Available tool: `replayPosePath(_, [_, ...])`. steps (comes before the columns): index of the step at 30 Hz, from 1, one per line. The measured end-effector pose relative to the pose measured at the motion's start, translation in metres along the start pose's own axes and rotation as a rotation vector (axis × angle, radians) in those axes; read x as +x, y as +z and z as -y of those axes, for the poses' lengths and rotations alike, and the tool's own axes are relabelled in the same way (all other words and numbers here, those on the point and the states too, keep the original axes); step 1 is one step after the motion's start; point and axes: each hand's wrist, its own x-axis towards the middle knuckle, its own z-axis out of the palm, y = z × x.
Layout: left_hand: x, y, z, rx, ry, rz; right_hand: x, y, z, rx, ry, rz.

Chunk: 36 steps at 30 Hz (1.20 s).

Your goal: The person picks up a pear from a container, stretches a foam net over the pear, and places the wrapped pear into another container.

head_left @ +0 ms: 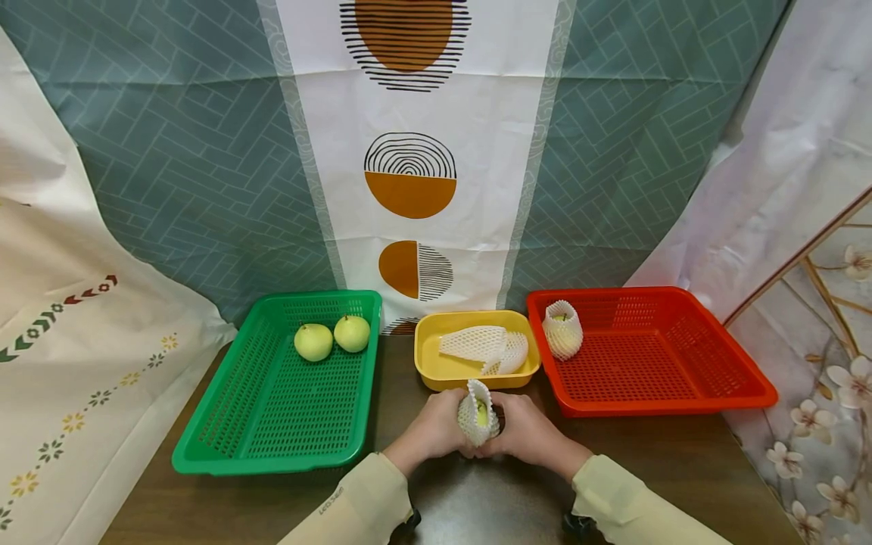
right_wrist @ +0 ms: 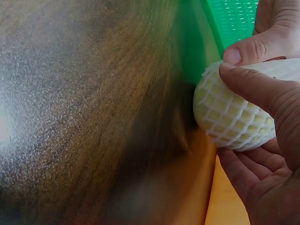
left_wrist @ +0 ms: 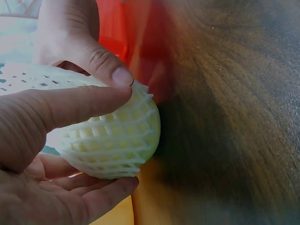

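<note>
Between my two hands is a pale green pear (head_left: pixel 481 413) inside a white foam net sleeve (left_wrist: pixel 110 136). My left hand (head_left: pixel 436 425) grips it from the left, with the thumb on the net and the fingers curled beneath. From the other side my right hand (head_left: pixel 526 428) grips the same netted pear, its thumb close to the left thumb. The pear's rounded bottom (right_wrist: pixel 199 110) shows past the net's edge in the right wrist view. In the head view the net's open end stands up above the pear.
On the left, a green basket (head_left: pixel 272 463) holds two bare pears (head_left: pixel 313 343). A yellow tray (head_left: pixel 436 378) with foam nets (head_left: pixel 474 343) lies just beyond my hands. To the right, a red basket (head_left: pixel 681 371) contains one netted pear (head_left: pixel 562 333). Curtains hang behind the brown table (head_left: pixel 470 503).
</note>
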Motion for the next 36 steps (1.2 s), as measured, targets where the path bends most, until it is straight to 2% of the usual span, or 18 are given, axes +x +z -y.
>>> replayPosePath(3, [0.0,0.001,0.0,0.006,-0.012,0.01,0.001,0.002,-0.001,-0.013,0.004,0.006])
replayPosePath(10, [0.0,0.002,0.002,0.0,-0.027,0.044,0.002,0.006,-0.001,0.038,0.041,0.072])
replayPosePath(14, [-0.001,0.002,0.005,-0.01,-0.028,0.043,0.0,0.008,0.0,0.063,0.034,0.086])
replayPosePath(18, [-0.005,-0.001,0.006,-0.044,-0.01,0.027,-0.004,0.004,0.003,0.072,0.01,0.069])
replayPosePath(21, [-0.009,-0.011,0.001,-0.101,0.026,0.011,-0.004,-0.004,0.008,0.106,0.004,0.034])
replayPosePath(23, [-0.011,-0.02,-0.005,-0.152,0.045,0.007,-0.005,-0.011,0.012,0.168,0.009,0.012])
replayPosePath(26, [-0.014,-0.038,-0.014,-0.24,0.051,-0.003,-0.003,-0.023,0.02,0.316,0.017,-0.005])
replayPosePath(30, [-0.017,-0.058,-0.025,-0.41,0.048,-0.016,0.001,-0.038,0.032,0.539,0.026,-0.026])
replayPosePath(34, [-0.02,-0.069,-0.035,-0.575,0.043,-0.049,0.004,-0.047,0.041,0.725,0.045,-0.021])
replayPosePath(36, [-0.02,-0.07,-0.037,-0.641,0.035,-0.056,0.006,-0.049,0.045,0.781,0.062,-0.018])
